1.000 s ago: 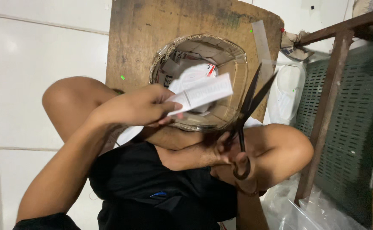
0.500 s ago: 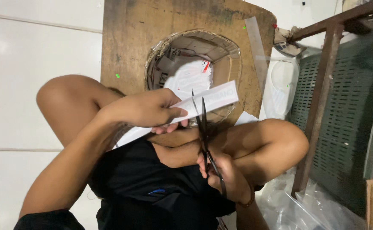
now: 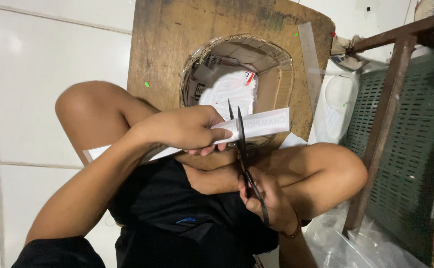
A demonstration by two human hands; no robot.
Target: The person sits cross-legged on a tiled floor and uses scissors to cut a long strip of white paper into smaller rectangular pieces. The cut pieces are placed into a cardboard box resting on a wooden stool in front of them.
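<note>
Left hand (image 3: 185,130) grips a paper strip (image 3: 256,124); right hand (image 3: 266,201) works black scissors (image 3: 242,144) across it.

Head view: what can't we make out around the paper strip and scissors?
- Paper strip: its middle is hidden under the left hand.
- Scissors: handles are buried in the right hand, so the finger loops are unseen.
- Cardboard box: contents in shadow, partly blocked by the strip.
- Cut depth: blades overlap the strip, so it is unclear.
</note>
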